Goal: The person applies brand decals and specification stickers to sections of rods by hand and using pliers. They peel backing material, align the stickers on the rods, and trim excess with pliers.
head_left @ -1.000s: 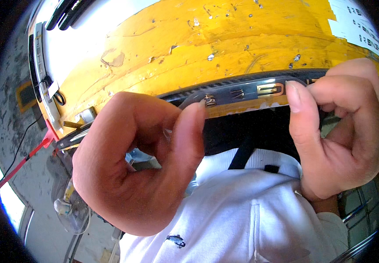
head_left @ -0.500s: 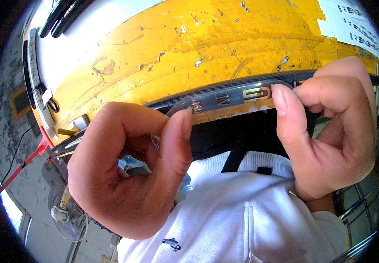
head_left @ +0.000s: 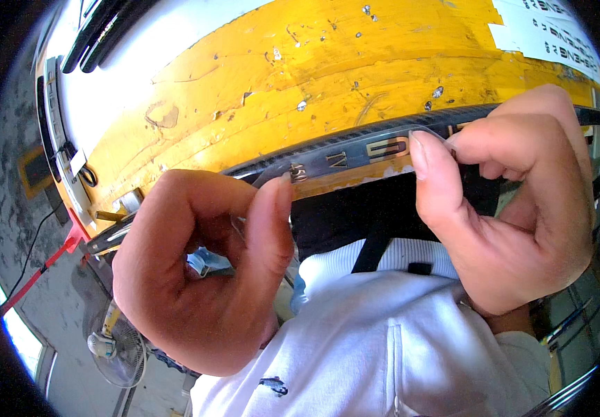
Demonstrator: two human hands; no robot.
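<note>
A clear decal strip (head_left: 355, 161) with gold and dark lettering stretches between my two hands. My left hand (head_left: 202, 271) pinches its left end between thumb and curled fingers. At the other end, my right hand (head_left: 515, 201) grips the strip between thumb and forefinger. Right behind the strip runs a long black carbon-fibre tube (head_left: 376, 126), which crosses the view along the near edge of the table. Whether the strip touches the tube cannot be told. The tube's middle is partly covered by the strip and my fingers.
The worn yellow tabletop (head_left: 327, 62) lies beyond the tube. Black tubes (head_left: 109, 31) rest on a white surface at far left, and printed white sheets (head_left: 546, 35) lie at far right. A red strap (head_left: 39, 271) and a fan (head_left: 120, 351) are at lower left.
My right hand and the strip have shifted slightly left in view, and the tabletop has moved a little with the head. Both hands keep their pinch on the strip.
</note>
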